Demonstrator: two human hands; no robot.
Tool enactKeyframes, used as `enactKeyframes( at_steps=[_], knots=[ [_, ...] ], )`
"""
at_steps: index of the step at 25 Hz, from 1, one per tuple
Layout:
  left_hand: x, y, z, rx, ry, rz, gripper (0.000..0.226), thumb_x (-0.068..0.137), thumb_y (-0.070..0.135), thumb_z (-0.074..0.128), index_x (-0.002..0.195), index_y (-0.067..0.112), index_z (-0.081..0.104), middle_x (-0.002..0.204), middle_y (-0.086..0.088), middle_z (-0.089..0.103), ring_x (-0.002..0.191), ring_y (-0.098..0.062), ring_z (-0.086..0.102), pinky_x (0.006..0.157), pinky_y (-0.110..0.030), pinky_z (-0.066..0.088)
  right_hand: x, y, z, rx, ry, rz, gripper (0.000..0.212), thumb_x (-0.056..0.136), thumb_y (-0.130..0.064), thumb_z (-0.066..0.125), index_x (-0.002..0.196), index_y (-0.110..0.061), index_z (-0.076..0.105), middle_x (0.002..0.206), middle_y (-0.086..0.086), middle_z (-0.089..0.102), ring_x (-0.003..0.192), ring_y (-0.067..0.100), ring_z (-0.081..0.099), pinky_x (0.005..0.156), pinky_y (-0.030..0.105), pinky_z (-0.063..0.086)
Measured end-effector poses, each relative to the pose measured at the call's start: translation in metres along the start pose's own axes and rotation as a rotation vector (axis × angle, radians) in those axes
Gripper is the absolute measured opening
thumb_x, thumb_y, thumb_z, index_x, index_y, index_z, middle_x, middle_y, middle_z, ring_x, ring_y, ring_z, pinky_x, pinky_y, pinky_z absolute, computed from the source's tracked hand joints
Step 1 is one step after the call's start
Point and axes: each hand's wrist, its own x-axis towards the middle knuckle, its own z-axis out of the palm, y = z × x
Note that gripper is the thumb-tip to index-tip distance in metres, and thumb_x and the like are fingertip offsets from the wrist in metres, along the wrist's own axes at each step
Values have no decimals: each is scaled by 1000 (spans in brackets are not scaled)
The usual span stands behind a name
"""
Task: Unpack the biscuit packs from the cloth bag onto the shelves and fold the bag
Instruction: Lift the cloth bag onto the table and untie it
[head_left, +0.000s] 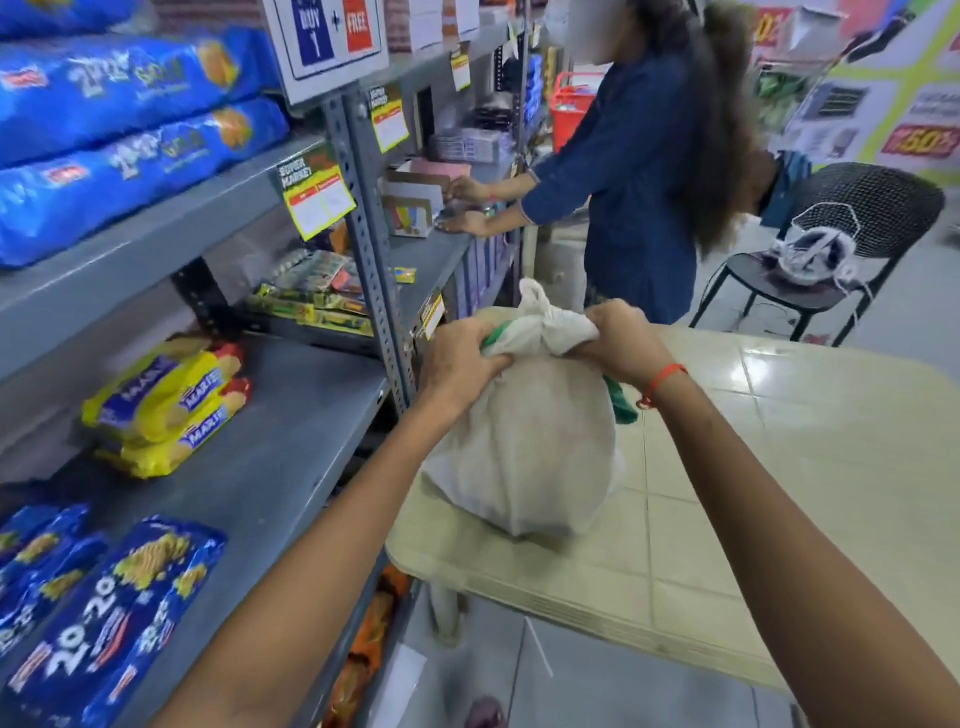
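Observation:
A full white cloth bag (524, 452) stands upright on a cream table (779, 493), its top tied in a knot with green trim showing. My left hand (460, 358) grips the cloth at the left of the knot. My right hand (618, 340) pinches the knot from the right. What is inside the bag is hidden. On the grey shelf (270, 467) to the left lie yellow Marie biscuit packs (166, 405) and blue 20-20 biscuit packs (109, 623).
Large blue biscuit packs (119, 135) fill the upper shelves. Another person (639, 171) in a blue top stands just beyond the table, hands on the shelf. A black chair (841, 234) with a white item stands at the right. Price tags hang from the shelf edges.

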Motion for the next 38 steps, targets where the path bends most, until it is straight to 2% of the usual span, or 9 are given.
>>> enactKeyframes(
  at_steps=[6,12,14,18,20,24,28,32,38],
  knots=[
    [23,-59,64,174,-227,-142,27,78,26,69,96,6,66,99,-20,68,95,-36,63,74,-39,49,40,46,76,-50,-137,149,19,77,-18,69,67,-3,64,81,28,62,74,25,57,62,28,30],
    [3,-116,108,256,-587,-175,62,79,36,69,134,22,44,133,-7,41,122,-32,41,93,-41,44,30,95,131,-150,-534,326,85,69,-35,78,140,-13,37,135,17,48,123,33,47,100,36,40],
    [3,-119,104,250,-501,-149,66,79,44,67,137,26,40,140,-3,36,125,-32,37,95,-42,42,23,105,129,-62,-421,275,93,67,-45,78,142,-16,32,138,16,41,128,34,39,108,43,35],
    [7,-102,106,148,-258,-164,29,84,40,62,103,18,64,113,-4,62,108,-29,55,78,-35,45,12,113,137,3,-20,-4,45,86,-32,63,125,-11,56,126,13,54,117,34,46,100,35,38],
    [3,-88,117,176,-382,-313,41,74,56,67,82,16,60,95,-7,68,92,-29,63,67,-32,44,22,118,149,-36,-95,-61,36,91,-19,57,126,-12,57,129,12,56,119,34,46,103,36,38],
    [-17,-76,151,191,-402,-371,66,67,67,66,100,11,62,100,-12,68,95,-33,64,65,-33,42,50,131,164,-196,-401,-182,33,85,-19,62,118,-18,66,138,5,52,130,33,38,108,34,33],
    [-13,-87,157,62,-376,-385,31,82,40,66,91,10,64,95,-12,69,93,-33,64,65,-33,42,59,138,167,-172,-304,-160,18,79,-20,70,93,-9,74,115,6,67,111,33,51,88,38,45],
    [-19,-116,130,131,-469,-539,30,77,38,73,74,10,62,92,-16,69,89,-33,65,67,-34,45,74,176,152,-84,-152,37,10,78,-21,71,84,-15,76,110,8,68,107,32,55,82,24,32],
    [13,-94,119,222,-439,-401,57,66,62,71,100,17,62,107,-9,63,106,-29,57,77,-34,45,73,142,146,-50,-212,-203,59,70,-43,57,120,-12,64,133,12,56,124,36,42,102,42,40]
  ],
)
